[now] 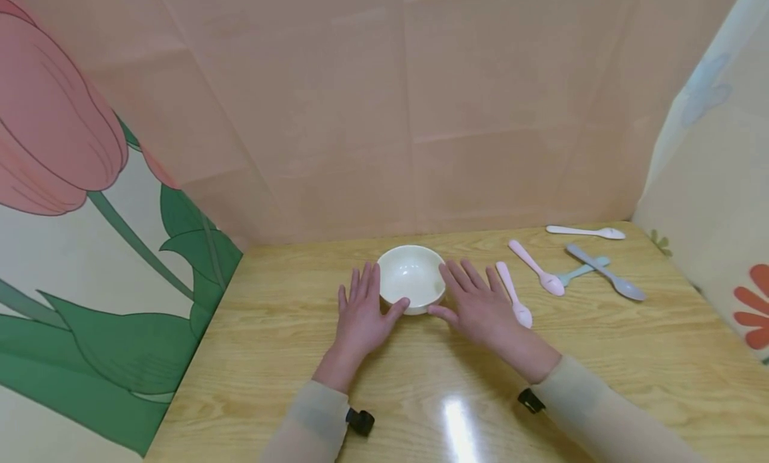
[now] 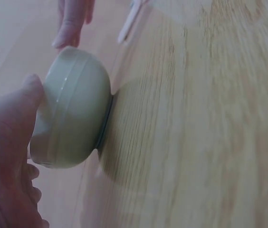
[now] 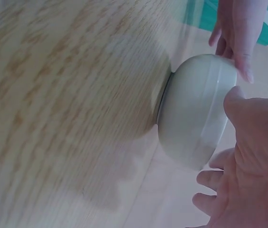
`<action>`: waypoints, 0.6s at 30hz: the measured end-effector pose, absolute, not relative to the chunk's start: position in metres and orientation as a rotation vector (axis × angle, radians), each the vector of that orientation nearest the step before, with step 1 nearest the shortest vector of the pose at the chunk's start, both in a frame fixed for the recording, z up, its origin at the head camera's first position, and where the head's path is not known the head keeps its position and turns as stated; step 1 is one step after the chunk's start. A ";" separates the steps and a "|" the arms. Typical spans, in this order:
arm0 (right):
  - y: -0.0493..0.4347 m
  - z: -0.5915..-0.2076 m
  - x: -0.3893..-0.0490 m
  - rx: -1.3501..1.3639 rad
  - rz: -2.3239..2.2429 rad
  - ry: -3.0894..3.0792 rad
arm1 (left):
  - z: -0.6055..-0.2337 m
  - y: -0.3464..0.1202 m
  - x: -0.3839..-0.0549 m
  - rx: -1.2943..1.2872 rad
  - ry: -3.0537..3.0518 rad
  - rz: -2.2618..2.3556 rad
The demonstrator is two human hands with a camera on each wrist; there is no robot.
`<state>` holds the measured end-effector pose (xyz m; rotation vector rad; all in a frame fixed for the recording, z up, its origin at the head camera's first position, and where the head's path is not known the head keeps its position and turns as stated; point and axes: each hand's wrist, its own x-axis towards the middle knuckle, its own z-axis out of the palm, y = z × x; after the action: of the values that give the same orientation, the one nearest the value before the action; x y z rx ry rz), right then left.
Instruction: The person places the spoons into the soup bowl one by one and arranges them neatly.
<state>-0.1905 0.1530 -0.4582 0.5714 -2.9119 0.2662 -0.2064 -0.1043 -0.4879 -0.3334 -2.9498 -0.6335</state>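
A white bowl (image 1: 411,279) stands upright on the wooden table, its inside bare and glossy. At its left side is my left hand (image 1: 362,317), fingers straight and pointing away from me, with the thumb reaching to the near rim. My right hand (image 1: 482,312) lies along the opposite side, fingers spread and straight, its fingertips right at the rim. In the left wrist view the bowl (image 2: 74,111) shows its rounded wall and narrow foot on the wood. The right wrist view has the same bowl (image 3: 198,109) between both thumbs.
Just beyond my right hand lies a pink spoon (image 1: 508,283), with another pink spoon (image 1: 541,271) behind it. Farther right, a grey-blue spoon (image 1: 601,269) crosses over a teal spoon (image 1: 579,271). A white spoon (image 1: 583,231) lies near the back edge, below the pink wall covering (image 1: 336,116).
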 end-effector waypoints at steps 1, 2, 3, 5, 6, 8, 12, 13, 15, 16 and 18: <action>0.153 -0.458 -0.190 0.575 0.269 -2.910 | -0.488 -0.104 -0.206 -0.332 -2.950 -0.639; 0.153 -0.457 -0.190 0.577 0.272 -2.908 | -0.488 -0.104 -0.206 -0.331 -2.948 -0.649; 0.152 -0.457 -0.189 0.578 0.274 -2.909 | -0.488 -0.104 -0.207 -0.330 -2.947 -0.656; 0.152 -0.457 -0.189 0.580 0.279 -2.910 | -0.487 -0.103 -0.206 -0.326 -2.947 -0.678; 0.152 -0.458 -0.189 0.579 0.282 -2.913 | -0.487 -0.103 -0.206 -0.323 -2.950 -0.687; 0.152 -0.458 -0.189 0.577 0.282 -2.914 | -0.486 -0.103 -0.206 -0.318 -2.953 -0.708; 0.153 -0.459 -0.190 0.581 0.295 -2.922 | -0.487 -0.102 -0.207 -0.309 -2.955 -0.754; 0.153 -0.458 -0.190 0.582 0.297 -2.920 | -0.487 -0.101 -0.207 -0.309 -2.952 -0.771; 0.155 -0.458 -0.189 0.583 0.305 -2.919 | -0.488 -0.100 -0.207 -0.310 -2.947 -0.794; 0.155 -0.458 -0.189 0.585 0.304 -2.917 | -0.488 -0.099 -0.208 -0.309 -2.944 -0.807; 0.157 -0.459 -0.190 0.589 0.300 -2.911 | -0.489 -0.097 -0.209 -0.305 -2.942 -0.824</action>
<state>-0.1899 0.1573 -0.4589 0.5887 -2.9109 0.2996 -0.2091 -0.0972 -0.4890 -0.3049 -2.9425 -0.8235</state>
